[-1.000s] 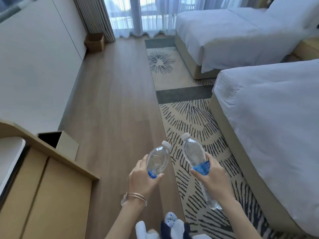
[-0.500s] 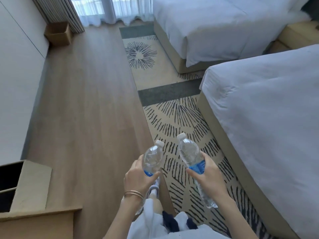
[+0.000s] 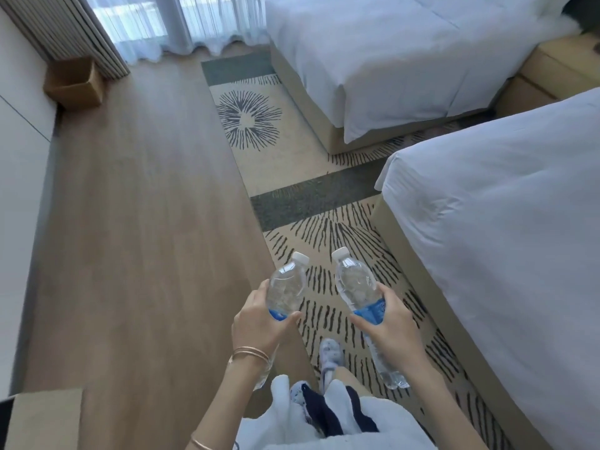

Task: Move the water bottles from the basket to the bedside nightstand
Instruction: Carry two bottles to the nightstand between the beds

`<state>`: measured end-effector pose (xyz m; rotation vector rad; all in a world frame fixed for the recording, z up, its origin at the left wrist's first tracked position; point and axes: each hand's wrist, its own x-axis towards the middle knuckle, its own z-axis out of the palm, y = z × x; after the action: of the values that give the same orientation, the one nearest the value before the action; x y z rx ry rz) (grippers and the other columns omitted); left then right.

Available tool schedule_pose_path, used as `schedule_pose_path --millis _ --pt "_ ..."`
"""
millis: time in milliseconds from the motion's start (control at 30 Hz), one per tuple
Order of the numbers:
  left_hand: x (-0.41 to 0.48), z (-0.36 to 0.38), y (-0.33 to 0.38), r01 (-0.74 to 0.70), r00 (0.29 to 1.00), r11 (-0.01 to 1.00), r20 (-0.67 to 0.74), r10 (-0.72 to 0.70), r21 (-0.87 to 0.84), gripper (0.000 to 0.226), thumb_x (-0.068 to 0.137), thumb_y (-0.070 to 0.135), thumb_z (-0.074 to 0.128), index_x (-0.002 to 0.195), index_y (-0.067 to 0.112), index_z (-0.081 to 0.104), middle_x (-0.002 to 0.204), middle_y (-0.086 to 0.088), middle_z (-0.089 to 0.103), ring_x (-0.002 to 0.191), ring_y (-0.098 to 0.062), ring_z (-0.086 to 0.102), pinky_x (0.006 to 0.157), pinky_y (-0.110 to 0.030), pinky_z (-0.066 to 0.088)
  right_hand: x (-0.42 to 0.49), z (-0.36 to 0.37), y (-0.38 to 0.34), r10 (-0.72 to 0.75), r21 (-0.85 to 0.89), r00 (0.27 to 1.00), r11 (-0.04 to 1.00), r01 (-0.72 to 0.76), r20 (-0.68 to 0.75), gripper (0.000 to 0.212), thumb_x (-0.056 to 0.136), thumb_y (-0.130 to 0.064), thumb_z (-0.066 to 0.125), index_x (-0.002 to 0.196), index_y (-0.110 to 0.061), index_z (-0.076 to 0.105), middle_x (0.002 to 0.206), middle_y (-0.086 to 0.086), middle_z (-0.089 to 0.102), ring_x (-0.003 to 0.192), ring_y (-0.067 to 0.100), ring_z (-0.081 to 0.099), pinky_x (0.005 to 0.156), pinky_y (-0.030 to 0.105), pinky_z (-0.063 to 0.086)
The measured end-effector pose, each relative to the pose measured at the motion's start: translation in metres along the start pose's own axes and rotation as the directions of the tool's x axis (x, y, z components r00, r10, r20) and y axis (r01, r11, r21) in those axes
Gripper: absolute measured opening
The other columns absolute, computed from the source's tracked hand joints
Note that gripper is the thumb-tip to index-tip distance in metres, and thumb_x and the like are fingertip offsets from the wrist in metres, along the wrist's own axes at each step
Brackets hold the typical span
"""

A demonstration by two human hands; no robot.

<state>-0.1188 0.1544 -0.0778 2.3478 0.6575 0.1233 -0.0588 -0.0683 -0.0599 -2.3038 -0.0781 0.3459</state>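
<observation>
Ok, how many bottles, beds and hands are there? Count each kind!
Water bottles: 2, left bottle and right bottle.
Beds: 2, near bed and far bed.
Hands: 2, left hand and right hand.
Total: 6.

Two white beds flank patterned carpet, wooden floor.

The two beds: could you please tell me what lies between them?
Head view: patterned rug lies between the far bed and near bed, with the nightstand at the gap's end.
</observation>
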Motion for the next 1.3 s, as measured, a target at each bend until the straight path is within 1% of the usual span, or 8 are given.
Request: schedule_pose_path --millis 267,433,600,767,900,1033,1167,1300 --pt "0.114 0.03 0.031 0.049 0.998 0.998 0.042 -0.047 -0.026 0.085 0.064 0.051 0.08 0.135 0.016 0.048 0.119 0.003 0.062 0.106 -0.018 0.06 0.091 -0.037 0.051 0.13 -0.005 -0.008 0.027 0.054 0.998 0.998 -0.031 0.056 0.07 0.07 -0.039 0.077 0.13 -0.026 0.041 0.115 -0.006 0.056 0.097 0.009 0.058 0.082 0.035 0.052" --pt "0.215 0.038 0.081 -0.01 0.999 1.0 0.037 0.01 -0.011 0.081 0.063 0.048 0.081 0.133 0.022 0.05 0.113 0.007 0.063 0.099 -0.013 0.06 0.084 -0.027 0.05 0.234 -0.039 -0.034 0.019 0.104 1.0 0.994 -0.02 0.005 0.073 0.07 -0.038 0.078 0.132 -0.023 0.042 0.115 -0.004 0.058 0.1 0.012 0.057 0.084 0.035 0.052" --pt "0.3 0.052 0.124 -0.057 0.998 0.998 0.017 0.058 -0.035 0.081 0.065 0.045 0.082 0.134 0.017 0.049 0.117 0.002 0.063 0.104 -0.017 0.06 0.088 -0.035 0.051 0.322 -0.071 -0.058 -0.028 0.164 0.999 0.986 0.034 -0.037 0.075 0.07 -0.035 0.078 0.134 -0.024 0.04 0.118 -0.007 0.056 0.102 0.01 0.056 0.086 0.032 0.051" --pt "0.355 0.07 0.143 -0.044 0.998 0.997 0.045 0.047 -0.065 0.082 0.064 0.048 0.081 0.134 0.019 0.05 0.113 0.006 0.064 0.102 -0.013 0.06 0.083 -0.025 0.046 0.377 -0.078 -0.061 0.021 0.177 0.999 0.984 -0.013 -0.041 0.072 0.069 -0.04 0.078 0.129 -0.032 0.04 0.116 -0.012 0.056 0.101 0.005 0.056 0.085 0.033 0.052" --pt "0.413 0.085 0.151 -0.039 0.992 0.997 0.117 0.047 -0.064 0.082 0.065 0.048 0.08 0.136 0.024 0.046 0.116 0.008 0.061 0.106 -0.011 0.057 0.086 -0.025 0.046 0.426 -0.071 -0.06 0.082 0.186 0.996 0.98 -0.074 -0.037 0.072 0.068 -0.04 0.078 0.129 -0.033 0.04 0.113 -0.013 0.057 0.097 0.004 0.058 0.081 0.03 0.053" --pt "0.495 0.094 0.168 -0.068 0.982 0.993 0.167 0.084 -0.096 0.08 0.067 0.049 0.078 0.136 0.023 0.047 0.119 0.009 0.061 0.11 -0.01 0.056 0.09 -0.028 0.046 0.496 -0.07 -0.072 0.128 0.203 0.988 0.973 -0.109 -0.085 0.067 0.068 -0.04 0.078 0.124 -0.033 0.043 0.106 -0.013 0.06 0.089 0.003 0.06 0.074 0.026 0.052" --pt "0.594 0.092 0.199 -0.127 0.969 0.985 0.199 0.149 -0.119 0.078 0.068 0.048 0.078 0.134 0.019 0.049 0.118 0.004 0.063 0.107 -0.013 0.057 0.091 -0.035 0.047 0.578 -0.076 -0.103 0.149 0.207 0.972 0.972 -0.111 -0.18 0.065 0.07 -0.037 0.078 0.124 -0.033 0.044 0.107 -0.014 0.059 0.09 0.001 0.058 0.069 0.016 0.045" --pt "0.685 0.088 0.233 -0.211 0.946 0.972 0.228 0.23 -0.104 0.079 0.067 0.043 0.08 0.134 0.015 0.05 0.118 0.001 0.063 0.106 -0.016 0.058 0.091 -0.033 0.048 0.65 -0.087 -0.132 0.195 0.199 0.954 0.968 -0.151 -0.227 0.069 0.072 -0.038 0.077 0.13 -0.028 0.041 0.114 -0.005 0.055 0.097 0.009 0.056 0.078 0.025 0.05"
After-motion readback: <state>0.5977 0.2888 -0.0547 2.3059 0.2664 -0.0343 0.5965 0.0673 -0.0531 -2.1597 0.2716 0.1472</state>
